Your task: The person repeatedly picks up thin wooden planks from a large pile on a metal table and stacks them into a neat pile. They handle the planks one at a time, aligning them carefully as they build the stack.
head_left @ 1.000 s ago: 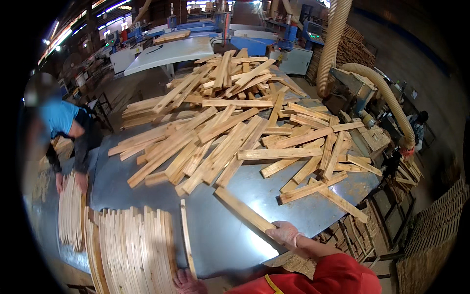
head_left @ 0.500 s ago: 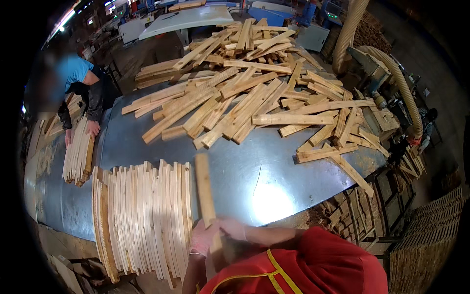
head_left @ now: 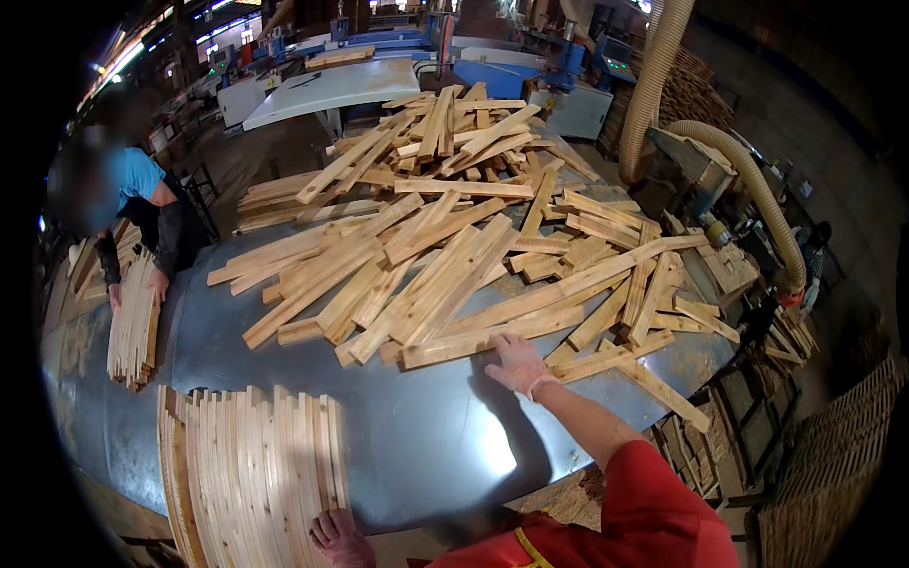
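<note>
My right hand (head_left: 518,366), in a thin pale glove, reaches out over the metal table. Its fingers are apart and touch the near side of a long wooden board (head_left: 450,352) at the front of a loose heap. My left hand (head_left: 343,541), gloved too, rests with fingers spread at the near right end of a row of narrow boards (head_left: 251,464). These boards stand on edge, packed side by side. The large heap of wooden boards (head_left: 426,246) lies crisscrossed beyond my right hand.
Across the table (head_left: 383,445), at the left, a co-worker in a blue shirt (head_left: 137,180) holds a smaller bundle of boards (head_left: 133,322). Ribbed hoses (head_left: 757,170) and machinery stand at the right. Stacked wood (head_left: 824,464) lies beyond the table's right edge.
Both hands were on one board beside the row; now neither holds it. My right hand has moved forward to the heap, my left down to the row's near end. The view has tilted up.
</note>
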Demonstrator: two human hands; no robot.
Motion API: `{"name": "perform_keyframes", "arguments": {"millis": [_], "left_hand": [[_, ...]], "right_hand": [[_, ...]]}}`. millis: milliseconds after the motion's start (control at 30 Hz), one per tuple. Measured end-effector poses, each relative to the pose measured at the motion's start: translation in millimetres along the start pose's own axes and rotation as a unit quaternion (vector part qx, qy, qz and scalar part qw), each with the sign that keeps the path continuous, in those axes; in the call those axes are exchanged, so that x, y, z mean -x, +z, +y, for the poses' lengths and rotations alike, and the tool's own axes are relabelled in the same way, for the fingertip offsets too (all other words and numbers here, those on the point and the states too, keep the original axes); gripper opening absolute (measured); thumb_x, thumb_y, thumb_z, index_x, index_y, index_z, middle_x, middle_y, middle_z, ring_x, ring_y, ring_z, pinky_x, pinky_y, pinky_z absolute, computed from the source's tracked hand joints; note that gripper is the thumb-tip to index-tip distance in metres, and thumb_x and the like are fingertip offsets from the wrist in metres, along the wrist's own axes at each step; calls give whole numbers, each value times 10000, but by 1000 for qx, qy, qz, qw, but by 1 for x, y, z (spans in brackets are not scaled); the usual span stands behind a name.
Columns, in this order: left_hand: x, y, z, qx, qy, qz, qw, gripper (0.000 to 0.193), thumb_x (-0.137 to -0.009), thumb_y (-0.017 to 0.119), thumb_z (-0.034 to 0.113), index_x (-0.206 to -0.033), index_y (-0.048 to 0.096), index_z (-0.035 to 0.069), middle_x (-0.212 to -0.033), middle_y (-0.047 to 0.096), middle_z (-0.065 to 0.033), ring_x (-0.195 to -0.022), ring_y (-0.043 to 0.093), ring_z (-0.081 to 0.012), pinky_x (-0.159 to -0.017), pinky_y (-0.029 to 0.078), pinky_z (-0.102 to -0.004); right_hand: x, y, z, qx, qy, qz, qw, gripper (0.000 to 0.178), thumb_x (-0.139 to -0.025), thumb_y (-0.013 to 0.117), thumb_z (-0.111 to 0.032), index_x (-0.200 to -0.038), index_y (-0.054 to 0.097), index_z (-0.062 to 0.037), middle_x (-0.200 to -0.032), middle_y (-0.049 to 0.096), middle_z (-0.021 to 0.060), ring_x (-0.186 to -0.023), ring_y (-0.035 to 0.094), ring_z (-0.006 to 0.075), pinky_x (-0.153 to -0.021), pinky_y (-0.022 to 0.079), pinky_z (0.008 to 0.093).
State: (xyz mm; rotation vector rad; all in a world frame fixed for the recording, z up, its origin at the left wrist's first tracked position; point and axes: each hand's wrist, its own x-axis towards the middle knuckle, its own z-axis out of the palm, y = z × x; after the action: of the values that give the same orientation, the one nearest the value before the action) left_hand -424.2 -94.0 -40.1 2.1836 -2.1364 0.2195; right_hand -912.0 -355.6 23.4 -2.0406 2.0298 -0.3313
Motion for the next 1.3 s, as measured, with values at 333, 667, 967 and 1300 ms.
{"name": "perform_keyframes", "arguments": {"millis": [333, 667, 967, 1300], "left_hand": [[-1, 31, -9, 9, -8, 92, 996, 486, -833, 653, 122, -1313, 599, 71, -1324, 554, -170, -1272, 527, -386, -1051, 428, -615], [2, 7, -10, 7, 3, 32, 999, 655, -749, 733, 215, -1373, 581, 84, -1322, 551, -155, -1253, 523, -406, -1077, 419, -585], [-22, -84, 74, 506, -27, -98, 856, 804, -848, 813, 332, -1537, 498, 63, -1207, 713, -258, -1116, 701, -443, -968, 580, -501], [-6, -34, 35, 72, -21, -130, 989, 656, -907, 625, 241, -1534, 510, 85, -1593, 490, -137, -1539, 353, -347, -1261, 271, -538]], "right_hand": [[-24, 21, 8, 151, -130, -84, 976, 777, -772, 794, -551, -1433, 613, -186, -1332, 659, 94, -1287, 585, 323, -1084, 424, 494], [53, -50, -105, 28, -244, -163, 956, 679, -834, 723, -609, -1346, 712, -162, -1215, 731, 95, -1172, 676, 303, -1019, 501, 432], [160, 18, -269, -527, 65, -231, 815, 691, -966, 696, -538, -1418, 619, -21, -1255, 725, 187, -1186, 683, 304, -1040, 500, 401], [160, 59, -83, -422, 126, -76, 894, 744, -962, 654, -490, -1490, 541, 23, -1395, 660, 276, -1296, 639, 368, -1136, 469, 395]]}}
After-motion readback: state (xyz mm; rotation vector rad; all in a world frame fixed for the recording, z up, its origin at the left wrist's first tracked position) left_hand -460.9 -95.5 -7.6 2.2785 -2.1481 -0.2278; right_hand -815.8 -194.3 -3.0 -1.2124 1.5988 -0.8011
